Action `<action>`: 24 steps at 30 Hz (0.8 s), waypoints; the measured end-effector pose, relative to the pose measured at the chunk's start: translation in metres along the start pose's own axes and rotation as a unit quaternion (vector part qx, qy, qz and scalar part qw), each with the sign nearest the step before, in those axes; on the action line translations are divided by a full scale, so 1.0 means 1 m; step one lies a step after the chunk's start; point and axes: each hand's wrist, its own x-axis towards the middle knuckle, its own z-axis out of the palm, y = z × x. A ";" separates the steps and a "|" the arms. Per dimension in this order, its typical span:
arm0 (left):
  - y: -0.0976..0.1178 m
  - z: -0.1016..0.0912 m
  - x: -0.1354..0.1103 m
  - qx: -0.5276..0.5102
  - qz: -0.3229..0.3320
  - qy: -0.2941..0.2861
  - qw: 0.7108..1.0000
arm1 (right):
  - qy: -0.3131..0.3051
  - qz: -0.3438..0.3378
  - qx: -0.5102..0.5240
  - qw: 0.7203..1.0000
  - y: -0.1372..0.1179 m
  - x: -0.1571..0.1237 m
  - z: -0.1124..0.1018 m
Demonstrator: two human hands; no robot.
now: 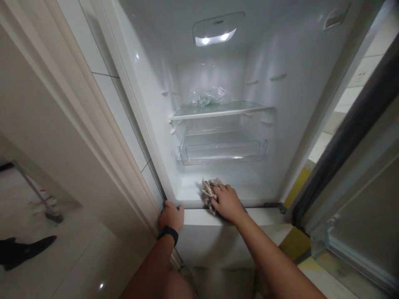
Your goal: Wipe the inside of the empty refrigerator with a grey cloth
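An open white fridge (pixel 149 137) stands in front of me, lit by a lamp (pixel 215 38) in its ceiling. My right hand (pixel 227 202) presses a crumpled brownish cloth (pixel 208 190) on the fridge floor near the front edge, fingers closed over it. My left hand (pixel 171 216), with a black wristband (pixel 168 232), grips the lower left corner of the fridge frame.
A glass shelf (pixel 218 110) carries a crumpled clear plastic bag (pixel 207 96). Below it sits a clear drawer tray (pixel 222 150). The open fridge door (pixel 358 174) stands at right. A black shoe (pixel 26 249) and a mop (pixel 50 212) are on the tiled floor at left.
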 end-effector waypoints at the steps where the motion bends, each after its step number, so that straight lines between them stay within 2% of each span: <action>1: 0.000 0.001 0.000 0.003 0.001 0.002 1.000 | -0.006 -0.013 0.005 1.000 -0.010 0.004 0.002; 5: -0.002 0.003 0.001 0.009 0.008 0.008 1.000 | -0.011 -0.040 0.014 0.999 -0.042 0.026 0.013; 8: -0.002 0.003 0.001 0.009 0.004 0.009 1.000 | -0.005 -0.036 0.018 0.999 -0.051 0.050 0.020; 12: 0.000 0.002 0.000 0.004 0.000 0.012 1.000 | -0.025 -0.014 0.017 0.999 -0.049 0.089 0.025; 14: 0.001 0.002 0.001 0.006 -0.002 0.013 1.000 | -0.035 -0.003 0.008 0.999 -0.045 0.110 0.023; 17: 0.001 0.004 0.002 0.016 -0.007 0.015 1.000 | -0.019 0.036 -0.021 0.999 -0.037 0.133 0.015; 20: -0.001 0.006 0.004 0.024 -0.009 0.012 1.000 | 0.015 0.064 -0.044 0.997 -0.029 0.137 0.011; 22: -0.002 0.007 0.004 0.025 -0.008 0.010 1.000 | 0.021 0.034 -0.039 0.998 -0.023 0.129 0.015; 24: -0.001 0.006 0.004 0.025 -0.005 0.011 1.000 | 0.000 -0.007 -0.026 1.000 -0.017 0.119 0.024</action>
